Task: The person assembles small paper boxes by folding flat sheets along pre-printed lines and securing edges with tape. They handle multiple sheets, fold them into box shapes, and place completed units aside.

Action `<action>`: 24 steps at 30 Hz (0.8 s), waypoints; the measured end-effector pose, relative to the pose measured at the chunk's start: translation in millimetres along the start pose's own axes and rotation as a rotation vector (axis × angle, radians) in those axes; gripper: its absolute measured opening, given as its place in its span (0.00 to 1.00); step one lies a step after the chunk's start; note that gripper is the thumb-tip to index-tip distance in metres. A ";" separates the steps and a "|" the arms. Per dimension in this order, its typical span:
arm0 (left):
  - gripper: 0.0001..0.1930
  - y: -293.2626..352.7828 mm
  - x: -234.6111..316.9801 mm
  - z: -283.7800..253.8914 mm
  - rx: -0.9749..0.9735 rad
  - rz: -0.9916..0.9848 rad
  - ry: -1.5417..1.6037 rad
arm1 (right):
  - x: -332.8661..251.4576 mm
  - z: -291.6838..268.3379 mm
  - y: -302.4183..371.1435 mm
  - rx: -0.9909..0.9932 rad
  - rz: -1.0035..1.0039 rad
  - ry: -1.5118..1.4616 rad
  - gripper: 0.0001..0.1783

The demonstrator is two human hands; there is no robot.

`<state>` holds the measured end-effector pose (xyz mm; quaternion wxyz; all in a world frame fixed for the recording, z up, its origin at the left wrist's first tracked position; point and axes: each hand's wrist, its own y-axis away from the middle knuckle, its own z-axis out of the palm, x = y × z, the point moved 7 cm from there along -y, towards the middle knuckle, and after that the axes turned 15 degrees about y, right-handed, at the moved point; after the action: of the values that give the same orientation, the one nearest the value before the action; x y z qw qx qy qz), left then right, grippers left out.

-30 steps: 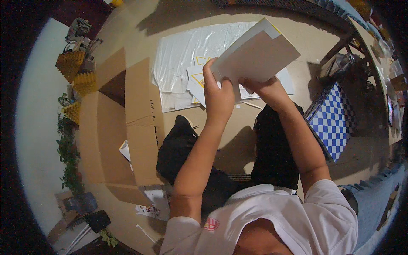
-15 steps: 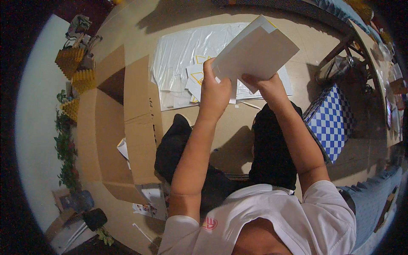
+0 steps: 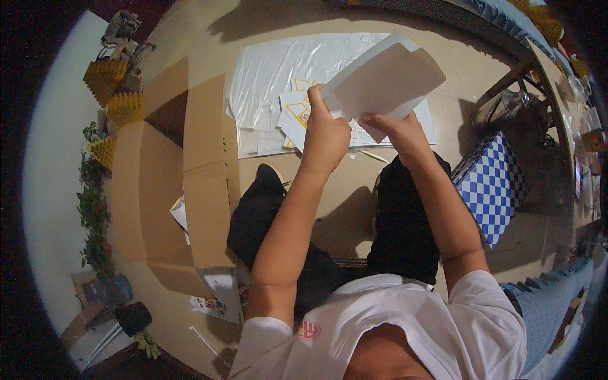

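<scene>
Between my hands a few white paper sheets [image 3: 387, 82] are held up and tilted, the front one greyish and slightly curved. My left hand [image 3: 325, 134] grips their lower left corner, index finger along the edge. My right hand [image 3: 403, 134] pinches the lower right edge with the thumb on the near face; its other fingers are hidden behind. Below them lies a loose pile of white papers with yellow-outlined prints [image 3: 293, 113], partly covered by the held sheets. That pile rests on a clear plastic sheet [image 3: 263, 76] with white paper under it, on the floor.
On my left stands an open cardboard box [image 3: 209, 183] with a white paper piece [image 3: 180, 214] inside. A blue-and-white checkered thing [image 3: 487, 190] is by my right knee. A thin white stick [image 3: 373, 156] lies near the plastic. At the right is a wooden table [image 3: 544, 82].
The held sheets have tilted and bent slightly, and the front one now curves more. My left hand has shifted slightly right; both hands keep their grip.
</scene>
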<state>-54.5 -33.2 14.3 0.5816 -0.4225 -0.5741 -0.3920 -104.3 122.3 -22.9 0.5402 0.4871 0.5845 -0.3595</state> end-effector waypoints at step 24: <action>0.21 1.2 -38.0 10.2 0.030 -0.518 1.104 | -12.6 15.2 2.1 -0.138 -0.128 0.017 0.13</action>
<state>-58.1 -24.3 -23.8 0.6851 0.0047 -0.2775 -0.6736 -98.7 106.2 -12.7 0.5435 0.4133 0.6423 -0.3481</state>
